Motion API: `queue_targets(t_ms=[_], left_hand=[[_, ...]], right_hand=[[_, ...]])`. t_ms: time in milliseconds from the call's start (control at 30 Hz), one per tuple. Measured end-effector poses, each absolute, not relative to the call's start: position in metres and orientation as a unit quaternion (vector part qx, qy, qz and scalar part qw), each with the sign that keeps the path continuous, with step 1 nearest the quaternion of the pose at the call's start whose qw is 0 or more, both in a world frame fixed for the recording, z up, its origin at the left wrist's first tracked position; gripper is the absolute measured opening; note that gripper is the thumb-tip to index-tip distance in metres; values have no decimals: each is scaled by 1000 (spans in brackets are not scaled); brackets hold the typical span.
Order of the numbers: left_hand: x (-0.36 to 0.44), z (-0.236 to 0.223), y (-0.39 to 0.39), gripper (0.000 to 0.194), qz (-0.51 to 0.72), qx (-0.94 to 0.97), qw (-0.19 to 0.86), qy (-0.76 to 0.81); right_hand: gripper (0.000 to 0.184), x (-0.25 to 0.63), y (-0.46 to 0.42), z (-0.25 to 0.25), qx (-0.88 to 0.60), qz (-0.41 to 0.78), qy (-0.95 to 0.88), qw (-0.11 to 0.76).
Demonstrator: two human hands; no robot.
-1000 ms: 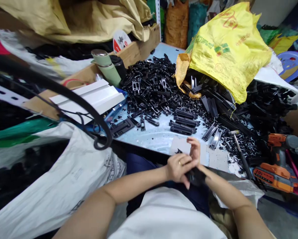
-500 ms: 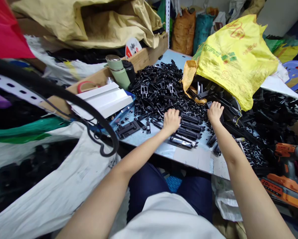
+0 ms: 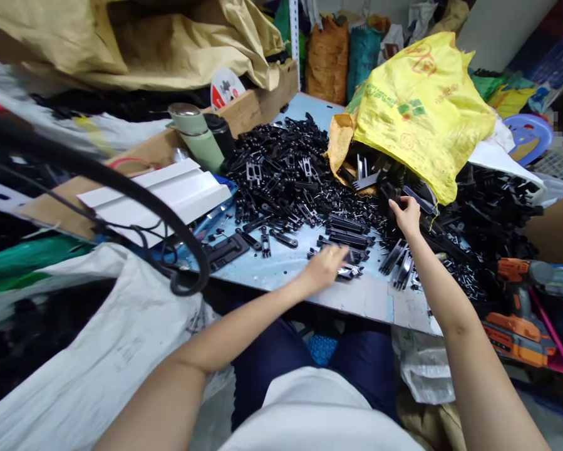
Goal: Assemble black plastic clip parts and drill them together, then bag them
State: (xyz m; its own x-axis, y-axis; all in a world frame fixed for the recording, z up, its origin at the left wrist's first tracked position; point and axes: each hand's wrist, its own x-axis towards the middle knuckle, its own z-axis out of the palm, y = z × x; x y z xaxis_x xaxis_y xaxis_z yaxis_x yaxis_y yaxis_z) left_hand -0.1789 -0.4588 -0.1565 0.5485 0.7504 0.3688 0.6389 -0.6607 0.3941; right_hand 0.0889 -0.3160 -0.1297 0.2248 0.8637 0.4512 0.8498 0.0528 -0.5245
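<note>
My left hand (image 3: 325, 268), blurred by motion, is over the near end of a row of long black plastic parts (image 3: 349, 239) laid side by side; its fingers are too smeared to read. At the mouth of a yellow sack (image 3: 422, 113), my right hand (image 3: 407, 217) has thumb and fingers closed on a black plastic part (image 3: 388, 195). Beside and below the right wrist lie a few more long black parts (image 3: 397, 263). Behind both hands spreads a heap of small black parts (image 3: 281, 163), with small metal pins (image 3: 361, 203) scattered at its near side.
On the left stand a green flask (image 3: 197, 141) and a white folded box (image 3: 163, 197). A curved black arm (image 3: 168, 207) crosses the left foreground. An orange cordless drill (image 3: 518, 307) lies on the right. A flat black part (image 3: 227, 252) rests near the table's (image 3: 281, 266) front edge.
My left hand has moved down and nearer along the row of parts. The right hand has closed on a black part by the sack's mouth. The whole view has shifted slightly.
</note>
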Motion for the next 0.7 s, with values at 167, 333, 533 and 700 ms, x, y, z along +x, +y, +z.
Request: queue_targets(t_ms=[167, 333, 533, 700], left_hand=[[-159, -177, -516, 19, 111, 904, 152, 383], [-152, -180, -502, 22, 77, 883, 135, 442], [-161, -184, -505, 29, 144, 870, 177, 437], [-164, -191, -519, 36, 260, 810, 266, 454]], right_hand=[[48, 93, -324, -114, -602, 112, -597, 519], [45, 66, -404, -93, -451, 189, -779, 392], [28, 49, -525, -132, -271, 157, -944, 101], [27, 51, -539, -169, -547, 49, -822, 149]])
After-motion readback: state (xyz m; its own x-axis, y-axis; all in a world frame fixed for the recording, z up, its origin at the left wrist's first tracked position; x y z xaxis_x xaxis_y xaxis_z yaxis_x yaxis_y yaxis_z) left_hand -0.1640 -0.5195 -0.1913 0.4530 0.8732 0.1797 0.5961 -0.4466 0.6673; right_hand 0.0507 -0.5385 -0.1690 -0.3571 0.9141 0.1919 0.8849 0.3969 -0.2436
